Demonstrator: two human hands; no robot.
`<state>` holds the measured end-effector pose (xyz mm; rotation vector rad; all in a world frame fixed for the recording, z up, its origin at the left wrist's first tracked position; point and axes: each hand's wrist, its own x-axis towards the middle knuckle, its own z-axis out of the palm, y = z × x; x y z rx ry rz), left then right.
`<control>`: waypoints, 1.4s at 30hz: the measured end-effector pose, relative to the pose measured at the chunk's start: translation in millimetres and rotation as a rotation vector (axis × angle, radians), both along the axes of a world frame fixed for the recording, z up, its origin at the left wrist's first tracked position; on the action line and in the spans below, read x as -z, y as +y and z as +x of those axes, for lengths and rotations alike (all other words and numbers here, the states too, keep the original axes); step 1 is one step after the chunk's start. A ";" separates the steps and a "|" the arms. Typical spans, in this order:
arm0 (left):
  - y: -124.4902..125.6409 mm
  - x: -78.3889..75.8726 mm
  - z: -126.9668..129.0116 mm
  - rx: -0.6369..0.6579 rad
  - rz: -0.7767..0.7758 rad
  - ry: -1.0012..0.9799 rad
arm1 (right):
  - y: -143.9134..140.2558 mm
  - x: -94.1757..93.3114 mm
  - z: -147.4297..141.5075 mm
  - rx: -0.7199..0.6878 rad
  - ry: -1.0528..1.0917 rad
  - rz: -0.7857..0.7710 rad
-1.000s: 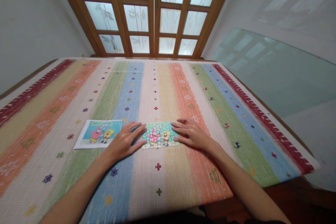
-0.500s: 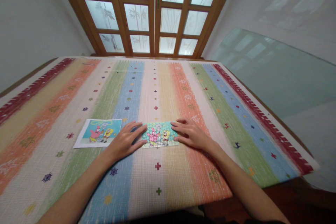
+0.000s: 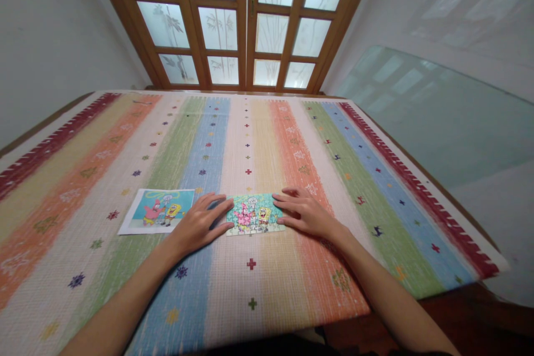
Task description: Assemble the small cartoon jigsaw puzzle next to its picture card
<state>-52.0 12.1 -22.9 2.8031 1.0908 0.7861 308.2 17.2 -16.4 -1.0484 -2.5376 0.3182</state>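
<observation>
A small jigsaw puzzle (image 3: 254, 214) with cartoon figures, one pink and one yellow, lies flat on the striped tablecloth with its pieces joined in a rectangle. At its left edge rests my left hand (image 3: 204, 218), fingers stretched and thumb apart, the tips touching the border. My right hand (image 3: 306, 213) lies along the opposite edge, fingers extended and spread, their tips over the border pieces. Left of my left hand is a printed picture (image 3: 161, 208) of the same cartoon scene on white paper; my hand and wrist are close to its right side.
The striped tablecloth (image 3: 267, 283) covers a wide table, whose near edge runs just in front of my body. Beyond the far edge stand wooden doors (image 3: 246, 28) with frosted panes. White walls flank the table, with a pale green panel (image 3: 425, 117) on the right.
</observation>
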 end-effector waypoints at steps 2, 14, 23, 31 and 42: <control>0.2 0.8 0.8 0.009 -0.003 -0.011 | 0.2 0.8 -0.1 -0.007 0.009 0.008; 0.9 1.1 3.5 0.016 0.006 -0.018 | -0.6 2.0 -3.0 -0.008 0.031 0.004; 1.1 1.2 4.3 0.049 0.025 -0.038 | -1.1 3.0 -4.4 -0.031 0.058 0.016; 4.2 -2.7 2.8 0.140 0.036 -0.016 | 0.2 -0.4 -1.4 -0.028 0.031 0.006; 3.4 -2.3 4.2 0.141 0.046 -0.005 | -0.6 0.1 -4.4 -0.047 0.055 0.021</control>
